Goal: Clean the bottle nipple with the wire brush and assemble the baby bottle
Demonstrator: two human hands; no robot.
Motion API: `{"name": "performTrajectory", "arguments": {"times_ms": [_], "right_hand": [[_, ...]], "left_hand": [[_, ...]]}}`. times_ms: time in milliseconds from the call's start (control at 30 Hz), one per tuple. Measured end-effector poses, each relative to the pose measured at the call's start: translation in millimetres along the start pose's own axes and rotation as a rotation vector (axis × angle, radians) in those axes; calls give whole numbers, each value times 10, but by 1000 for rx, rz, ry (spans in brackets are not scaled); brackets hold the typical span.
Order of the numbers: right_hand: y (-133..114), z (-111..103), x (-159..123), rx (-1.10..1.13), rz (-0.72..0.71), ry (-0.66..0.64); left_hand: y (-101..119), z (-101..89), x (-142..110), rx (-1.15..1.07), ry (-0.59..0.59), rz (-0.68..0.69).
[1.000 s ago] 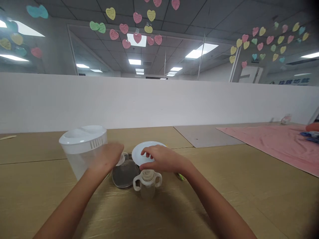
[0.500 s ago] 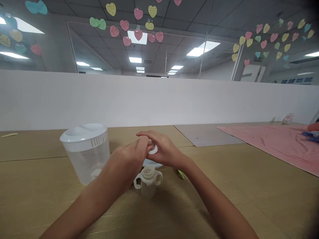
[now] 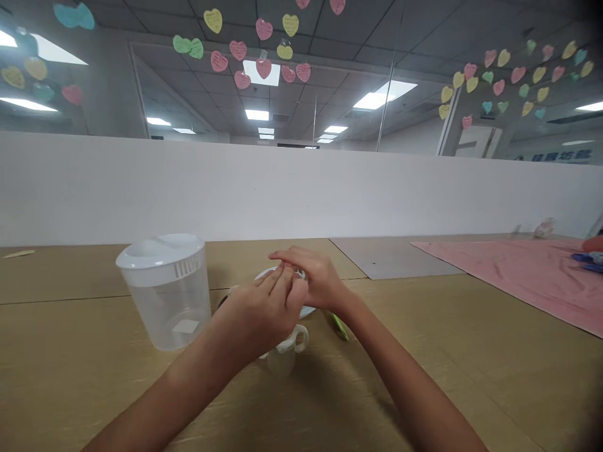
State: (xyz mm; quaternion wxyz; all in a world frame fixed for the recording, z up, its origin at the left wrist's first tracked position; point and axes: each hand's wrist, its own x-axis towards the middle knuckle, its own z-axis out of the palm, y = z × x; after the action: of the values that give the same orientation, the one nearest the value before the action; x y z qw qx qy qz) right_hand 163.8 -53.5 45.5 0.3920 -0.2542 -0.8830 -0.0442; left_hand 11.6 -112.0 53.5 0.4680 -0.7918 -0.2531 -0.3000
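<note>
Both my hands meet above a white plate [image 3: 308,311] in the middle of the wooden table [image 3: 424,376]. My right hand [image 3: 316,280] pinches a small pale piece [image 3: 299,273] that shows only as a sliver. My left hand [image 3: 264,309] has its fingers pressed together, with the tips at the same piece. Below the hands stands a small clear baby bottle with two white handles [image 3: 288,353], partly hidden by my left hand. A clear plastic pitcher with a white lid [image 3: 164,289] stands to the left, apart from my hands.
A green item [image 3: 339,326] lies by my right wrist. A white partition [image 3: 301,188] closes off the back of the table. A grey mat [image 3: 386,254] and a pink cloth [image 3: 518,273] with small objects on it lie at the right.
My left hand left the pitcher's side and came to my right hand. My right hand rose from the plate with the small piece. The glass bowl by the bottle is now hidden.
</note>
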Motion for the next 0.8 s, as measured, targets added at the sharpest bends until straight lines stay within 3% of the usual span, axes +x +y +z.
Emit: {"name": "performTrajectory", "arguments": {"times_ms": [67, 233, 367, 467, 633, 733, 800], "right_hand": [[41, 43, 7, -75, 16, 20], [93, 106, 19, -249, 53, -9], [141, 128, 10, -322, 103, -82], [143, 118, 19, -369, 170, -113], [32, -8, 44, -242, 347, -188], [-60, -86, 40, -105, 401, -285], [-101, -94, 34, -28, 420, -365]], "left_hand": [[40, 5, 5, 8, -31, 23], [73, 55, 23, -61, -286, -41], [-36, 167, 10, -211, -553, -230], [-208, 181, -35, -455, -698, -393], [-395, 166, -122, -896, -949, -464], [-376, 326, -164, -1049, -1051, -433], [-341, 478, -181, -1139, -1034, -412]]}}
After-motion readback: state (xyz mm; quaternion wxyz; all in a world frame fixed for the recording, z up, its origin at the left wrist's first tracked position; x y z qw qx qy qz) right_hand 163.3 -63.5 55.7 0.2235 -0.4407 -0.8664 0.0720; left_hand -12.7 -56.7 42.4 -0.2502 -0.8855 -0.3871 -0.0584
